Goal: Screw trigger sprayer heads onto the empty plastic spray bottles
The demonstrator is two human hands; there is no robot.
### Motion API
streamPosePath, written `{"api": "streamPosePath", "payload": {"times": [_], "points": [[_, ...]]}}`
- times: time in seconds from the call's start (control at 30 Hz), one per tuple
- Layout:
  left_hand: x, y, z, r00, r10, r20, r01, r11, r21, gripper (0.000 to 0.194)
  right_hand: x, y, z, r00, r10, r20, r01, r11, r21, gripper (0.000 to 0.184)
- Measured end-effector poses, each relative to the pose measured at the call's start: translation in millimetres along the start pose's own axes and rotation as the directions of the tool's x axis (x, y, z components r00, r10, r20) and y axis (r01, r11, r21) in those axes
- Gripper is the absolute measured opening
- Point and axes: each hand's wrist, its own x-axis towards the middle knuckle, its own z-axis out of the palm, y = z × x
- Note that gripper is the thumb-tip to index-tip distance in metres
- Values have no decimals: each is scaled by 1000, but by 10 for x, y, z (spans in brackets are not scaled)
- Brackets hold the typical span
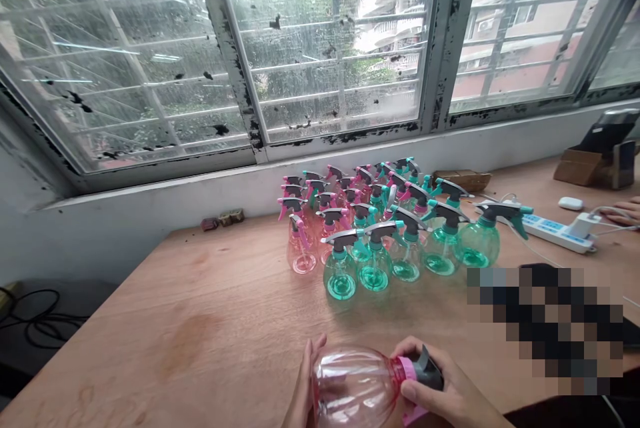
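A pixelated blur [545, 328] covers the right side of the light wooden worktop [150, 321], hiding whatever lies there (another person's hand [621, 211] is cut off by the right edge). The bottom edge cuts off the clear pink plastic spray bottle [355, 388], its trigger head partly behind the right hand [437, 381]. Front bottles hide the lower bodies of the rear pink and green spray bottles [345, 191]. The small brown blocks [223, 219] by the wall are too small to tell.
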Motion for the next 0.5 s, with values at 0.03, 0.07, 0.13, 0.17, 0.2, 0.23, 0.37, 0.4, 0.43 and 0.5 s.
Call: {"api": "streamPosePath", "payload": {"times": [0.03, 0.07, 0.13, 0.17, 0.2, 0.23, 0.37, 0.4, 0.43, 0.5], "points": [[27, 14, 1, 1000, -27, -5, 27, 1000, -16, 85, 0, -2, 2, 1000, 5, 1, -5, 1000, 9, 45], [50, 22, -3, 999, -49, -4, 49, 998, -27, 85, 1, -5, 4, 1000, 10, 4, -10, 1000, 20, 46], [76, 23, -25, 997, -70, 19, 71, 997, -27, 91, 5, -17, 7, 1000, 10, 7, -10, 999, 34, 45], [75, 16, -40, 998, -58, 40, 59, 998, -10, 98, 7, -24, 9, 1000, 6, 7, -6, 999, 38, 44], [66, 5, -57, 997, -36, 63, 35, 999, 12, 105, 9, -30, 10, 1000, 1, 8, -1, 999, 41, 43], [51, -8, -73, 996, -8, 84, 5, 1000, 31, 112, 9, -36, 12, 1000, -3, 10, 2, 999, 46, 42], [-1, -51, -88, 993, 69, 93, -72, 997, 30, 118, 0, -49, 18, 1000, 22, 15, -23, 996, 81, 41], [3, -54, -75, 997, 50, 66, -51, 999, 11, 114, -3, -50, 19, 1000, 26, 15, -27, 996, 82, 42], [16, -55, -58, 1000, 10, 24, -10, 1000, -15, 108, -5, -51, 20, 1000, 26, 15, -27, 996, 79, 42], [58, -54, -20, 992, -96, -78, 89, 993, -80, 97, -7, -52, 21, 1000, 17, 16, -18, 997, 69, 44]]}}
